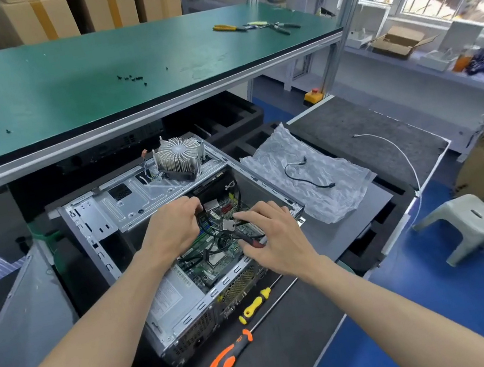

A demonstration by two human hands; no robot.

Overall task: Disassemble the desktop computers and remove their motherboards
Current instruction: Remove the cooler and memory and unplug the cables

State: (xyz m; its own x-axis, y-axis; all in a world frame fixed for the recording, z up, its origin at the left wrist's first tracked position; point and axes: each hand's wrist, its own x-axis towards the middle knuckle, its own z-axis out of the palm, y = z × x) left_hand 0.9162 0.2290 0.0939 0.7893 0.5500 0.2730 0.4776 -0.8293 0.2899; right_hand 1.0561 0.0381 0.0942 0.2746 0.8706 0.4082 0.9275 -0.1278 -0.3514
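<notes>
Open computer case [164, 261] on lower work surface [296, 351], below upper bench [87, 81].
Heatsink [179, 158] on case's far end; motherboard [215, 259] inside; two screwdrivers [231, 351] in front; plastic sheet [307, 178] right.

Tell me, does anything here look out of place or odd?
Yes: the finned cooler sits loose and tilted on the open computer case rim, not on the motherboard. Small black screws lie scattered on the green shelf.

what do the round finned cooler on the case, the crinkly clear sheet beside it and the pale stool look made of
Round finned cooler: probably aluminium, with thin matte silver fins on a black base. Crinkly clear sheet: likely thin plastic film, translucent, glossy and wrinkled. Pale stool: seems moulded plastic, one piece, dull off-white.
</notes>
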